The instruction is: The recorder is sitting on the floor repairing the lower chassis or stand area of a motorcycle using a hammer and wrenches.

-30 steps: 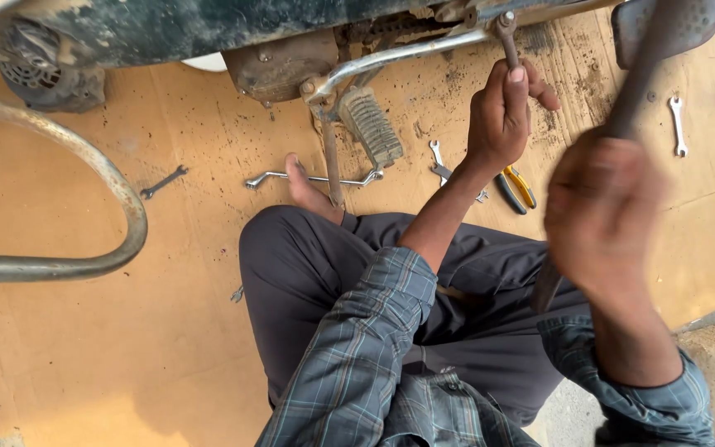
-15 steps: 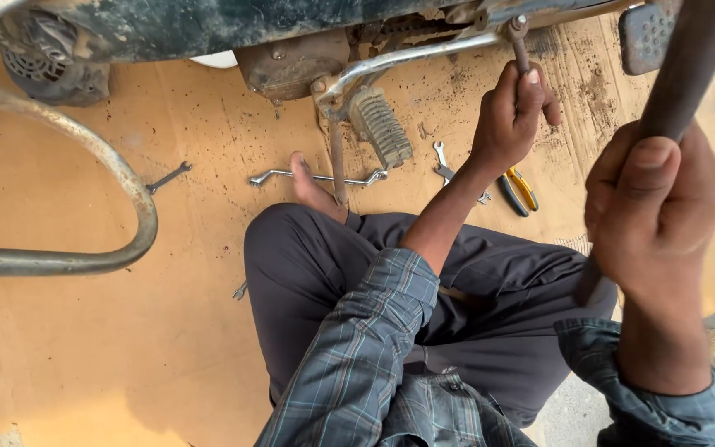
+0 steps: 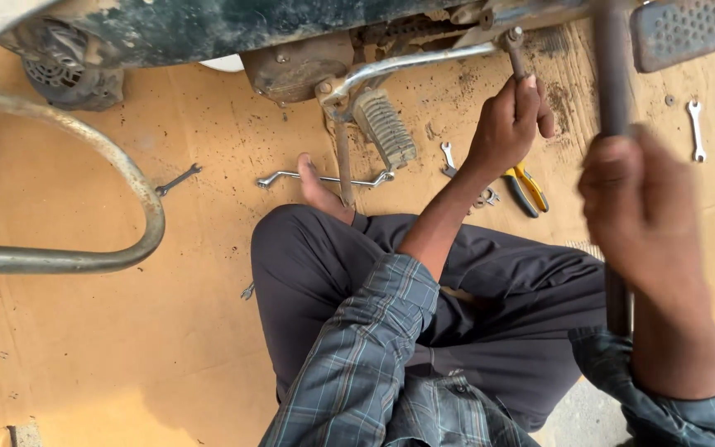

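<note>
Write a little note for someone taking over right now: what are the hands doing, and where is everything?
Left hand: grip closed on a thin rod-like tool set against the vehicle frame.
Right hand: grip closed on a dark bar, raised close to the camera.
On the cardboard: yellow-handled pliers, a long double-ended wrench, small spanners.
Done: tool placed on the frame.
Left: cannot tell.

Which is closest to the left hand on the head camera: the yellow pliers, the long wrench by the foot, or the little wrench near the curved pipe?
From the left hand:
1. Yellow pliers, just below it.
2. Long wrench, on the cardboard further left.
3. Little wrench, far left.
</note>
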